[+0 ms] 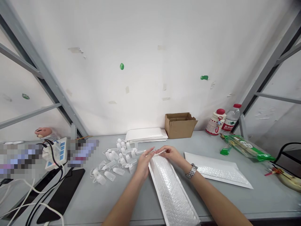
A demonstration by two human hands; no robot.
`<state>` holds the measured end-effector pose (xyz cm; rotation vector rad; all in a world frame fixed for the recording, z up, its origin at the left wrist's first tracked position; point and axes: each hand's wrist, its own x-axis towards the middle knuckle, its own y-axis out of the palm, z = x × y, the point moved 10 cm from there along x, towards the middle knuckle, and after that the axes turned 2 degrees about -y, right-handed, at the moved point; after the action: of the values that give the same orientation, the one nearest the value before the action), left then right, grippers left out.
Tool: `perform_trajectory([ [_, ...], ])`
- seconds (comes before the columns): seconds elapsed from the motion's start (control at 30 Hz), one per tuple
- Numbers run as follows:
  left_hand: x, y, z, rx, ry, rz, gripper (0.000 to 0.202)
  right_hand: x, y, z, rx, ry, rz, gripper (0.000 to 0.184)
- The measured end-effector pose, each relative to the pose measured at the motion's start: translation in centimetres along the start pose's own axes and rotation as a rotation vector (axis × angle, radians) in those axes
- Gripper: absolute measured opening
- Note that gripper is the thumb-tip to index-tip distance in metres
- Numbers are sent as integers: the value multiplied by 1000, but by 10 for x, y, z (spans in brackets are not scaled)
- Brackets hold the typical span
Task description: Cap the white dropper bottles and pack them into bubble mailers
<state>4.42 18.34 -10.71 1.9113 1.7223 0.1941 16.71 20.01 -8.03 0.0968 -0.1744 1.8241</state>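
A long white bubble mailer point(171, 191) lies in front of me, its near end reaching the table's front edge. My left hand point(143, 162) pinches the left corner of its far end. At the right of that same end, my right hand point(171, 153) has its fingers closed on the mailer's edge; a metal watch sits on this wrist. Left of my left hand, several small translucent squeeze bottles point(117, 171) with tethered caps lie in a loose group. A second bubble mailer point(216, 169) rests flat to the right of my right forearm.
At the wall stand a stack of white mailers point(145, 135) and an open cardboard box point(181, 127). A decorated jar point(215, 123), a water bottle point(231, 121) and a green package point(246, 147) are at right. A power strip point(56, 153) with cables and a black slab point(62, 194) lie left.
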Motion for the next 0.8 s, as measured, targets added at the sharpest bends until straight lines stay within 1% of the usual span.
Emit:
perform_trajectory([
  [0.07,-2,1,-2,25,22,10,56,2,0,5,-51,5,32,24],
  [0.13,-2,1,0,5,16,29,57,-3,0,13,-129,18,105,32],
  [0.17,-2,1,1,-11,15,33,55,-8,-5,16,-193,28,115,38],
  [0.2,-1,-1,2,-25,11,28,53,-16,-16,18,-292,38,80,45],
  [0.23,1,-4,5,-38,1,16,50,-27,-32,19,-424,54,-8,50],
  [0.27,2,-8,8,-49,-15,-4,47,-42,-56,21,-599,72,-171,50],
  [0.3,4,-11,11,-61,-36,-25,45,-62,-80,25,-826,89,-361,48],
  [0.33,5,-14,15,-74,-60,-40,43,-87,-101,25,-1057,157,-546,48],
  [0.37,6,-16,17,-92,-83,-45,41,-111,-114,21,-1247,245,-682,51],
  [0.4,6,-15,18,-115,-102,-37,41,-130,-119,14,-1379,319,-747,53],
  [0.43,6,-13,19,-139,-116,-20,40,-141,-116,5,-1470,343,-738,51],
  [0.47,5,-10,18,-158,-128,2,40,-146,-107,-4,-1538,330,-692,49],
  [0.53,3,-4,18,-179,-156,47,39,-145,-86,-18,-1579,276,-588,49],
  [0.6,1,0,18,-187,-181,78,37,-130,-62,-23,-1543,201,-460,51],
  [0.67,0,2,18,-187,-187,94,36,-106,-47,-22,-1498,154,-345,51],
  [0.7,1,2,18,-186,-180,95,36,-93,-45,-19,-1491,150,-312,50],
  [0.73,1,1,17,-183,-171,95,36,-80,-48,-16,-1492,157,-298,50],
  [0.8,3,0,18,-176,-161,95,37,-55,-63,-9,-1493,170,-318,49],
])
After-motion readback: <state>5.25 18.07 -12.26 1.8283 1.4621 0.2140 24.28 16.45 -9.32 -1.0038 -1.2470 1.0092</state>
